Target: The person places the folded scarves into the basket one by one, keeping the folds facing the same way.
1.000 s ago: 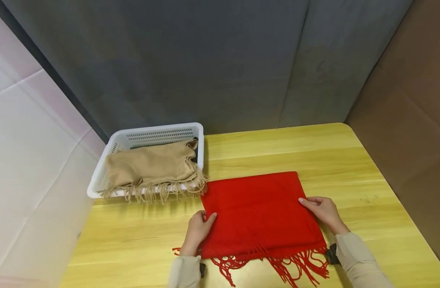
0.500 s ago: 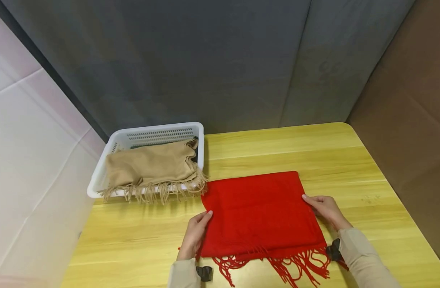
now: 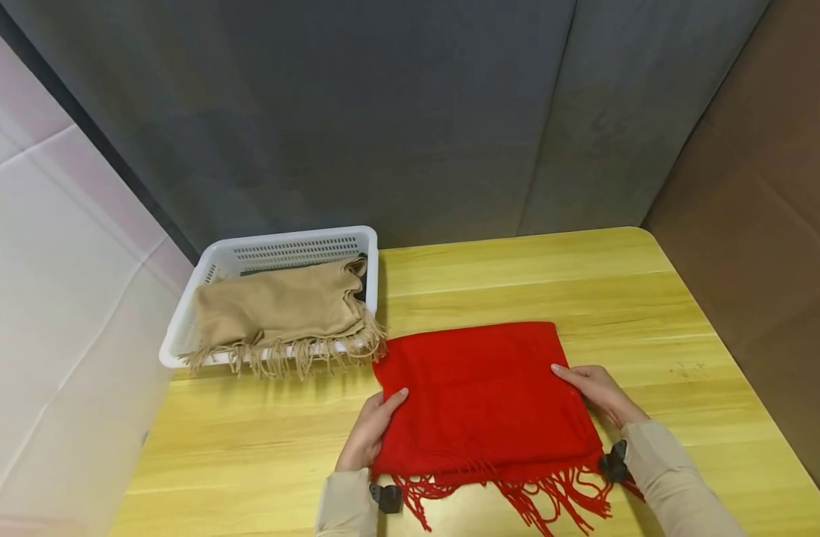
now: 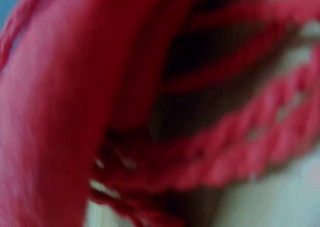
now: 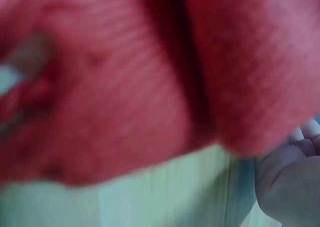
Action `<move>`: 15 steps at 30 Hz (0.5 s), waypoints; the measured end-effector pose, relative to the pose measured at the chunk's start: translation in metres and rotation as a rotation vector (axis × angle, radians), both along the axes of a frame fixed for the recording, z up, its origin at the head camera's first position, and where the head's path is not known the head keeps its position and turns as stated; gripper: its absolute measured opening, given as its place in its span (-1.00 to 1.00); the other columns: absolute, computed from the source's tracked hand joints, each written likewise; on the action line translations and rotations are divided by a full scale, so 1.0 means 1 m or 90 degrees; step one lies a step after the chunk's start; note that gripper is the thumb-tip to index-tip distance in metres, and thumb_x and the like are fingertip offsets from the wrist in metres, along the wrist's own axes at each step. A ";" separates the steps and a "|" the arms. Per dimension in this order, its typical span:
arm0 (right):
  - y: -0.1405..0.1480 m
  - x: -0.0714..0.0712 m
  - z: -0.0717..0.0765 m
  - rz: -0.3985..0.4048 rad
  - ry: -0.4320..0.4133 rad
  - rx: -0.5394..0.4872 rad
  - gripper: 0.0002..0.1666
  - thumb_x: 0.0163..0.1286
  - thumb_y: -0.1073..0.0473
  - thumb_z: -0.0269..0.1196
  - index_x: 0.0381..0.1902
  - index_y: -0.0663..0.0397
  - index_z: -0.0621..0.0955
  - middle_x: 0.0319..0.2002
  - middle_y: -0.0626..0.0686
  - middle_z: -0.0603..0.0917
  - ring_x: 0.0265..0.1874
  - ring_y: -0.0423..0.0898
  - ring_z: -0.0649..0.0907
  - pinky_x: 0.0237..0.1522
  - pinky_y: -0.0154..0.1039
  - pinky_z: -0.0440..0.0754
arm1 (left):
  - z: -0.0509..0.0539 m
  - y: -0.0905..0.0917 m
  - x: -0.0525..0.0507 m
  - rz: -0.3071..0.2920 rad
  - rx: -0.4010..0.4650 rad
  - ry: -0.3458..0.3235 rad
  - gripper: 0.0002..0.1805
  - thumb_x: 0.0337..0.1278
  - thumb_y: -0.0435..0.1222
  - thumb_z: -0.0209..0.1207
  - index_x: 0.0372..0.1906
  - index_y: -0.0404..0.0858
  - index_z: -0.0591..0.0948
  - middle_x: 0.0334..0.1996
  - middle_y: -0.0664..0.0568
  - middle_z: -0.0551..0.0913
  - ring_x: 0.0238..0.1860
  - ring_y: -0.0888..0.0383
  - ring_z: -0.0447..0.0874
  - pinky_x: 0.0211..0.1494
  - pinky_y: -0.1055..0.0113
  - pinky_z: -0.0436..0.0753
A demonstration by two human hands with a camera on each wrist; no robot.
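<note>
A folded red scarf (image 3: 484, 403) with twisted fringe lies on the table, its fringed end towards me. My left hand (image 3: 370, 431) grips its left side, thumb on top and the other fingers out of sight beneath. On the right side, my right hand (image 3: 601, 391) holds the scarf the same way, thumb over the cloth. Blurred red cloth and fringe cords (image 4: 240, 152) fill most of the left wrist view. In the right wrist view, thick folds of the scarf (image 5: 120, 102) hang beside part of my right hand (image 5: 290, 182).
A white plastic basket (image 3: 282, 240) stands at the back left, near the scarf's far left corner. In it lies a folded tan scarf (image 3: 282, 302), its fringe over the front rim, with something dark underneath. A grey wall (image 3: 356, 127) rises behind the wooden table (image 3: 625, 287).
Both hands have shifted slightly inward, and their thumbs now lie further over the red scarf's sides. The scarf's near part has moved a little to the left. The basket stays put.
</note>
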State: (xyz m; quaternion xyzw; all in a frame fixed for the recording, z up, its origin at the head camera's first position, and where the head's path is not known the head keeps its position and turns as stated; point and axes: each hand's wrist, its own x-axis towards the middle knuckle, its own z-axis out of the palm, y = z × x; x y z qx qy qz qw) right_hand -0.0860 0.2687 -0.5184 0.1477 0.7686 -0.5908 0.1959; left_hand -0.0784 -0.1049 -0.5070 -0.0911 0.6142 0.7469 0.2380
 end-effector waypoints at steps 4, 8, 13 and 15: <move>-0.001 0.001 -0.001 0.013 -0.002 -0.049 -0.49 0.19 -0.14 0.16 -0.35 0.27 0.55 -0.51 -0.01 0.61 -0.49 -0.12 0.60 -0.37 -0.23 0.54 | 0.001 0.001 0.001 0.006 -0.003 0.002 -0.51 0.14 -0.15 0.06 0.05 -0.41 0.31 -0.34 0.04 0.58 -0.35 0.18 0.59 -0.27 0.30 0.56; -0.002 0.003 -0.001 0.022 0.028 -0.052 -0.42 0.23 -0.07 0.14 -0.07 0.38 0.45 -0.38 0.01 0.61 -0.41 -0.11 0.60 -0.32 -0.22 0.54 | 0.002 0.002 0.004 0.023 -0.007 0.004 -0.49 0.14 -0.17 0.07 0.09 -0.40 0.29 -0.31 0.05 0.57 -0.33 0.18 0.58 -0.26 0.31 0.55; -0.007 0.006 0.003 0.001 0.080 0.006 -0.42 0.20 -0.05 0.18 -0.05 0.36 0.43 -0.42 -0.03 0.60 -0.47 -0.13 0.56 -0.38 -0.26 0.51 | 0.001 0.001 0.006 0.049 0.038 -0.013 -0.55 0.13 -0.23 0.06 0.06 -0.40 0.29 -0.31 0.04 0.57 -0.33 0.19 0.58 -0.26 0.31 0.56; -0.010 0.007 0.005 -0.005 0.097 0.023 -0.43 0.19 -0.04 0.20 -0.04 0.34 0.44 -0.44 -0.04 0.59 -0.48 -0.14 0.55 -0.39 -0.27 0.50 | 0.000 0.000 0.007 0.060 0.064 -0.024 -0.57 0.14 -0.25 0.05 0.04 -0.38 0.28 -0.31 0.05 0.56 -0.33 0.19 0.58 -0.26 0.31 0.56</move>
